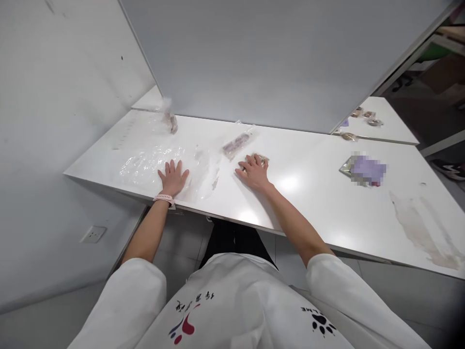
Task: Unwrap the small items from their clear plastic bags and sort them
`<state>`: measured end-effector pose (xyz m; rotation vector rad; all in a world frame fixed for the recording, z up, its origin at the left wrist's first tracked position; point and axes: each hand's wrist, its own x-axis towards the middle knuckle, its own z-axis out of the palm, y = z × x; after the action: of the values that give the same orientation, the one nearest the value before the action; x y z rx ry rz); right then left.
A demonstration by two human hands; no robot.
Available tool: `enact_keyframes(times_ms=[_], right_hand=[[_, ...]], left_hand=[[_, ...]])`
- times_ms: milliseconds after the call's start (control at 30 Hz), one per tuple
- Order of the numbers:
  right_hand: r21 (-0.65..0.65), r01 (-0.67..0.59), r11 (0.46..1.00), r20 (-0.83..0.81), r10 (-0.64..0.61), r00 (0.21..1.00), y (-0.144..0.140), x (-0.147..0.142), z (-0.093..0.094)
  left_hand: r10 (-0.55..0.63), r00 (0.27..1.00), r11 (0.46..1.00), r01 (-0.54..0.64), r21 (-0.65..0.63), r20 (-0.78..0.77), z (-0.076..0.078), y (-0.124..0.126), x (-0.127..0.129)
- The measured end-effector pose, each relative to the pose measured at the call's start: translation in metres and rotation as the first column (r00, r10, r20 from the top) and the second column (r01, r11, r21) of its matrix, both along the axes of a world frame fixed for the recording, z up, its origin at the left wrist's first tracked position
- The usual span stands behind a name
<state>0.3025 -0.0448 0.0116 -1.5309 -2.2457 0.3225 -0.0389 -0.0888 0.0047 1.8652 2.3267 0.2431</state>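
Observation:
My left hand (173, 178) lies flat with its fingers spread on the white table, at the near edge of a clear, crinkled plastic sheet (140, 165). A pink band circles that wrist. My right hand (255, 172) is over a small clear packet (262, 158), its fingers bent around it from above. Most of this packet is hidden under the palm and fingers, so I cannot make out its contents. Just beyond my right hand lies a long clear plastic sleeve (238, 144) with something brownish purple inside.
At the back left, a bunched clear bag (170, 121) holds something brown. A blurred purple packet (366, 169) lies to the right. A mirror-like grey panel (254, 63) stands along the table's back edge. A brownish stain (421, 232) marks the right end of the table (312, 194).

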Motion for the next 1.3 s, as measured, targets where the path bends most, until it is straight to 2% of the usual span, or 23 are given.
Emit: enact_keyframes(times_ms=[100, 167, 233, 300, 367, 400, 467, 533, 567, 600, 667, 700, 733, 800, 867, 967, 1000, 1033, 1067, 1100, 1167, 1200, 1300], right_hand=[[-0.061, -0.019, 0.998, 0.032, 0.021, 0.999, -0.019, 0.032, -0.009], [-0.083, -0.024, 0.996, 0.015, 0.025, 1.000, -0.040, 0.050, -0.013], [-0.070, -0.023, 0.997, -0.065, 0.019, 0.998, -0.066, 0.066, -0.017], [-0.025, 0.021, 0.999, -0.236, -0.026, 0.972, -0.089, 0.080, -0.022], [-0.006, 0.145, 0.989, -0.477, -0.131, 0.869, -0.108, 0.091, -0.024], [-0.028, 0.233, 0.972, -0.606, -0.202, 0.769, -0.114, 0.095, -0.023], [-0.162, 0.368, 0.916, -0.818, -0.333, 0.469, -0.123, 0.103, -0.021], [-0.331, 0.348, 0.877, -0.906, -0.398, 0.141, -0.129, 0.108, -0.017], [-0.391, 0.292, 0.873, -0.911, -0.413, 0.014, -0.132, 0.109, -0.015], [-0.431, 0.224, 0.874, -0.902, -0.425, -0.077, -0.136, 0.109, -0.014], [-0.471, 0.100, 0.876, -0.876, -0.453, -0.163, -0.147, 0.105, -0.014], [-0.488, 0.049, 0.871, -0.864, -0.475, -0.167, -0.153, 0.101, -0.014], [-0.503, 0.008, 0.864, -0.855, -0.497, -0.148, -0.159, 0.098, -0.015], [-0.518, -0.001, 0.856, -0.855, -0.517, -0.046, -0.170, 0.091, -0.014], [-0.468, 0.103, 0.878, -0.866, -0.479, 0.146, -0.177, 0.087, -0.010], [-0.234, 0.278, 0.932, -0.774, -0.351, 0.527, -0.179, 0.086, -0.004], [-0.155, 0.290, 0.945, -0.725, -0.308, 0.616, -0.178, 0.087, -0.002], [-0.105, 0.276, 0.955, -0.697, -0.269, 0.665, -0.177, 0.089, -0.001], [-0.093, 0.242, 0.966, -0.700, -0.236, 0.674, -0.177, 0.092, 0.000], [-0.118, 0.190, 0.975, -0.730, -0.214, 0.649, -0.178, 0.096, 0.000], [-0.227, 0.043, 0.973, -0.794, -0.210, 0.571, -0.183, 0.110, 0.000], [-0.285, -0.045, 0.958, -0.799, -0.211, 0.563, -0.188, 0.120, 0.001], [-0.411, -0.261, 0.874, -0.717, -0.133, 0.684, -0.202, 0.152, 0.003]], left_hand=[[0.014, 0.995, 1.000, -0.015, 0.013, 0.094, 0.001, 0.002, -0.002], [0.030, 0.981, 0.998, -0.039, 0.046, 0.191, 0.012, 0.002, -0.003], [0.028, 0.964, 0.991, -0.061, 0.119, 0.263, 0.027, -0.002, 0.006], [-0.028, 0.949, 0.974, -0.044, 0.221, 0.313, 0.039, -0.011, 0.031], [-0.147, 0.885, 0.954, 0.009, 0.300, 0.442, 0.045, -0.024, 0.072], [-0.222, 0.783, 0.949, 0.037, 0.313, 0.580, 0.045, -0.032, 0.097], [-0.291, 0.629, 0.955, 0.154, 0.252, 0.721, 0.039, -0.046, 0.151], [-0.286, 0.490, 0.946, 0.279, 0.162, 0.824, 0.030, -0.057, 0.204], [-0.246, 0.390, 0.940, 0.318, 0.121, 0.887, 0.025, -0.062, 0.227], [-0.155, 0.224, 0.937, 0.342, 0.072, 0.962, 0.021, -0.065, 0.248], [0.045, -0.115, 0.922, 0.388, 0.003, 0.992, 0.012, -0.069, 0.280], [0.139, -0.257, 0.916, 0.401, -0.025, 0.956, 0.008, -0.070, 0.292], [0.202, -0.356, 0.915, 0.400, -0.046, 0.912, 0.005, -0.071, 0.301], [0.280, -0.472, 0.923, 0.373, -0.098, 0.836, -0.001, -0.071, 0.311], [0.301, -0.527, 0.936, 0.323, -0.140, 0.795, -0.003, -0.070, 0.314], [0.288, -0.553, 0.947, 0.283, -0.149, 0.782, -0.002, -0.070, 0.311], [0.288, -0.554, 0.948, 0.280, -0.151, 0.781, -0.001, -0.070, 0.308], [0.301, -0.555, 0.944, 0.286, -0.161, 0.776, 0.000, -0.068, 0.305], [0.322, -0.558, 0.938, 0.296, -0.180, 0.765, 0.001, -0.066, 0.301], [0.342, -0.565, 0.934, 0.294, -0.205, 0.750, 0.001, -0.062, 0.297], [0.360, -0.592, 0.932, 0.261, -0.251, 0.721, 0.001, -0.054, 0.288], [0.363, -0.600, 0.932, 0.241, -0.271, 0.713, 0.001, -0.050, 0.284], [0.388, -0.574, 0.921, 0.221, -0.320, 0.721, 0.000, -0.042, 0.274]])
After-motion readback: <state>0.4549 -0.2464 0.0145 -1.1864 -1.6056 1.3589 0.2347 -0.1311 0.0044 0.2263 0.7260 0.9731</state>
